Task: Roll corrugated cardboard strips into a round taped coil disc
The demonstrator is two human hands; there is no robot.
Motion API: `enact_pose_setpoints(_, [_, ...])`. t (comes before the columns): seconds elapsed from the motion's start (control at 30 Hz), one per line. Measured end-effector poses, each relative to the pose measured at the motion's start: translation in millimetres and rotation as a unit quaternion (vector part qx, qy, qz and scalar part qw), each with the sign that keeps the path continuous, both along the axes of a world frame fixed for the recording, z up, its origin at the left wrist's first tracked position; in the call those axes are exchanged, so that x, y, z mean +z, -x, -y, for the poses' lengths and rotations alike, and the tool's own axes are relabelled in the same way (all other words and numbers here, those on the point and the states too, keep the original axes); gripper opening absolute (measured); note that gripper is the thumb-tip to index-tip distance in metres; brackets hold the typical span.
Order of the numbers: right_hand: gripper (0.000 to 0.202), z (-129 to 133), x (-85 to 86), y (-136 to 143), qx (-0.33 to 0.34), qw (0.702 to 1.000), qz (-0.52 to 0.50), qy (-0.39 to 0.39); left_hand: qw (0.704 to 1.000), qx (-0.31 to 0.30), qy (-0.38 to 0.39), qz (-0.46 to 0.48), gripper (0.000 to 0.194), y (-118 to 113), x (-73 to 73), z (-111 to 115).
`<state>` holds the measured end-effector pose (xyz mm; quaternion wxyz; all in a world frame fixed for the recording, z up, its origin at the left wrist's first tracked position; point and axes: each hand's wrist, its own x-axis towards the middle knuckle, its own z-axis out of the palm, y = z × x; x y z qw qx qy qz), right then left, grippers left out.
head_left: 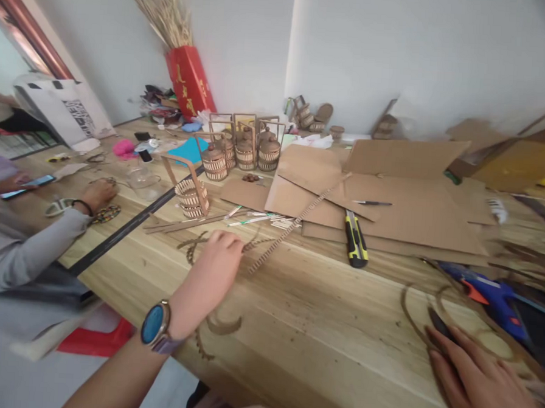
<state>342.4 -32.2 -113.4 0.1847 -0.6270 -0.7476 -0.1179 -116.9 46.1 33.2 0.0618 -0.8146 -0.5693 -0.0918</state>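
Observation:
My left hand (217, 265), with a watch on the wrist, is closed with its fingers pinched on a thin corrugated cardboard strip (259, 244), partly hidden by the hand. Curled strips (224, 326) lie around and below it. A longer straight corrugated strip (294, 226) slants across the table just beyond. At the lower right, my right hand (486, 386) is blurred, palm down. A dark pointed tool (438, 322) sticks out at its fingers; its kind is unclear. Thin brown strip loops (410, 312) lie beside that hand.
Cardboard sheets (404, 217) carry a yellow-black utility knife (356, 242) at their front edge. A blue glue gun (491, 294) lies right. Small lidded baskets (245, 151) stand at the back, one open handled basket (191, 197) nearer. A co-worker's hand (99, 192) rests at left.

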Motion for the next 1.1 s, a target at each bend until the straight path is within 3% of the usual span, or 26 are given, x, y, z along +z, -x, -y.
enact_pose_setpoints(0.1, [0.049, -2.3, 9.8, 8.9, -0.001, 0.998, 0.06, -0.024, 0.988, -0.151, 0.001, -0.017, 0.023, -50.3, 3.7, 1.9])
enact_pose_setpoints(0.2, [0.049, -4.9, 19.2, 18.9, -0.001, 0.997, 0.082, -0.002, 0.947, -0.315, 0.013, -0.058, 0.02, -95.1, -13.0, -0.5])
enact_pose_setpoints(0.27, [0.048, -4.9, 24.3, 28.0, -0.004, 0.996, 0.091, 0.007, 0.942, -0.33, 0.013, -0.059, 0.022, -110.4, -29.0, -1.6])
enact_pose_setpoints(0.37, [0.047, -3.8, 30.5, 43.9, -0.003, 0.997, 0.082, -0.001, 0.932, -0.361, 0.002, -0.035, 0.042, -108.1, -45.5, 1.9])
enact_pose_setpoints(0.43, [0.046, -4.9, 34.9, 53.8, 0.016, 0.997, 0.071, -0.013, 0.936, -0.351, 0.002, -0.006, 0.051, -95.5, -48.2, 6.4])
enact_pose_setpoints(0.6, [0.036, -24.9, 50.6, 83.3, 0.157, 0.982, 0.096, -0.046, 0.964, -0.261, 0.04, 0.022, 0.032, -66.4, -44.4, 14.2])
enact_pose_setpoints(0.67, [0.029, -38.3, 57.1, 102.6, 0.197, 0.976, 0.085, -0.032, 0.967, -0.251, 0.047, 0.007, 0.036, -63.4, -46.1, 14.9])
enact_pose_setpoints(0.73, [0.035, -51.3, 62.1, 123.1, 0.218, 0.974, 0.066, 0.009, 0.967, -0.25, 0.046, -0.011, 0.037, -64.7, -49.7, 14.5])
enact_pose_setpoints(0.83, [0.036, -64.7, 66.6, 142.6, 0.228, 0.971, 0.065, 0.037, 0.968, -0.243, 0.052, -0.026, 0.022, -69.7, -55.2, 11.1])
enact_pose_setpoints(0.93, [0.031, -66.8, 70.2, 139.5, 0.227, 0.97, 0.074, 0.042, 0.968, -0.24, 0.065, -0.033, 0.015, -72.4, -57.1, 5.2])
enact_pose_setpoints(1.1, [0.028, -54.7, 83.0, 105.1, 0.21, 0.972, 0.102, 0.029, 0.964, -0.249, 0.086, -0.043, 0.013, -71.5, -57.5, -0.6])
